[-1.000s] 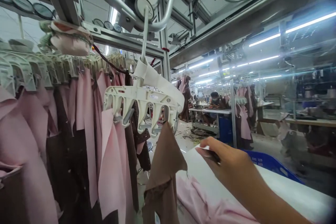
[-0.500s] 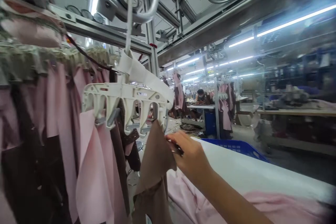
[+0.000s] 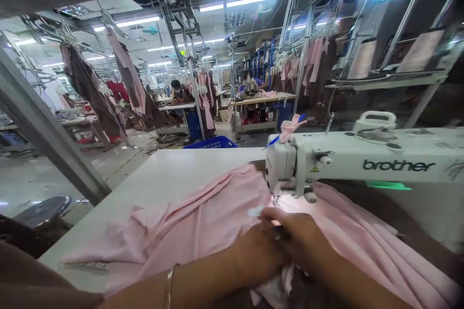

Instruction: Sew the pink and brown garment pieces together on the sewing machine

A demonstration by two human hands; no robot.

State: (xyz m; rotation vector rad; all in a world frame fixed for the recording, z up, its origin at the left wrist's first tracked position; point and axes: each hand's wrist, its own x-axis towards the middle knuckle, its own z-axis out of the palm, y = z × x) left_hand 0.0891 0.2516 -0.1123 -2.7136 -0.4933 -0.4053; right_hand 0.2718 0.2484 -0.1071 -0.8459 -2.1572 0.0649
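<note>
Fluorescent tubes run in bright lines over a wide sewing floor, where pink and brown garments hang from rails; nearer, a smooth white tabletop [image 3: 170, 164] stretches out, with the perforated rim of a blue plastic basket [image 3: 214, 143] just beyond its far edge. Soft pink cloth [image 3: 213, 222] lies across it in loose folds and long ridges, passing to both sides of the lit needle area of a glossy white sewing machine [image 3: 337, 154]; a twist of pink fabric [image 3: 291, 128] is tied on the machine's head, and two tapering thread cones [image 3: 362, 59] stand behind at right. Both forearms reach inward and the hands meet, overlapping, just before the needle; the right hand [image 3: 300, 236] is bent at the wrist, its fingertips closed on a small white slip [image 3: 255, 211]; the left hand [image 3: 257, 251] lies against it, a silvery bangle [image 3: 169, 286] round its wrist, its fingers too hidden to tell whether they grip. Dark lettering on the machine's arm reads "brother"; a yellow warning triangle [image 3: 314, 169] sits nearer the needle end.
</note>
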